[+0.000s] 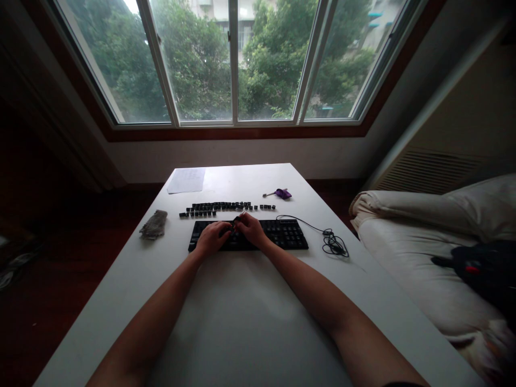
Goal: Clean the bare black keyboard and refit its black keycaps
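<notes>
A black keyboard (282, 234) lies on the white table, with both hands meeting over its middle. My left hand (213, 237) rests over the keyboard's left half, thumb and fingers curled together. My right hand (250, 229) is closed in a pinch at the keyboard's back edge. A small dark piece shows between the fingertips of the two hands, too small to name. Loose black keycaps (220, 206) stand in rows behind the keyboard. Much of the keyboard's middle is hidden under my hands.
A grey cloth (153, 224) lies at left, a sheet of paper (186, 180) at the back left. A small brush (269, 194) sits beside a purple item (283, 194). The coiled cable (334, 243) lies right of the keyboard. A sofa (399, 242) flanks the white table (242, 301).
</notes>
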A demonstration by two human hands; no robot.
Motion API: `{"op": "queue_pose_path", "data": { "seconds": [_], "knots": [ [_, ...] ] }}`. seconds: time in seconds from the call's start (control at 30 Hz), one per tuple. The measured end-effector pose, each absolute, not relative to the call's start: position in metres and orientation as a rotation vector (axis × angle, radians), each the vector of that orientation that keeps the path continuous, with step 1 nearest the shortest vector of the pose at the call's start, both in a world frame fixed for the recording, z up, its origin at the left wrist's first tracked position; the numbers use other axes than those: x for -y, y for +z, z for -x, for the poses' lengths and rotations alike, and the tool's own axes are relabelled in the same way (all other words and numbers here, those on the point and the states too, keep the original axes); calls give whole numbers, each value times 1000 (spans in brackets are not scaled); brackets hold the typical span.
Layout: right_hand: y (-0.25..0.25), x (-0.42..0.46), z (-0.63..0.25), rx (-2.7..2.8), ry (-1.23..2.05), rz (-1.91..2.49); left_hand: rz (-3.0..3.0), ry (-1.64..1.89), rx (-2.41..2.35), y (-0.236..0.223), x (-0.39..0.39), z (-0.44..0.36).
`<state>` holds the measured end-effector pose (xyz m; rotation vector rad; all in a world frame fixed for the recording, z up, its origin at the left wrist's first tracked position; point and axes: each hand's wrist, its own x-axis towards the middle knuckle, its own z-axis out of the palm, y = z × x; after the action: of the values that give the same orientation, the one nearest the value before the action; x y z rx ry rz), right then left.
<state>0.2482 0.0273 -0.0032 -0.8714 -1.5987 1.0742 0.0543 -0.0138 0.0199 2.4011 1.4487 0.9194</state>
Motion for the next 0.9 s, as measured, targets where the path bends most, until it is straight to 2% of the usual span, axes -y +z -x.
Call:
{"op": "queue_pose_path", "data": {
  "seconds": [0.9],
  "knots": [
    [-3, -25, -248, 1640, 996, 916, -2422, 880, -1459, 19, 13, -54]
  ]
}}
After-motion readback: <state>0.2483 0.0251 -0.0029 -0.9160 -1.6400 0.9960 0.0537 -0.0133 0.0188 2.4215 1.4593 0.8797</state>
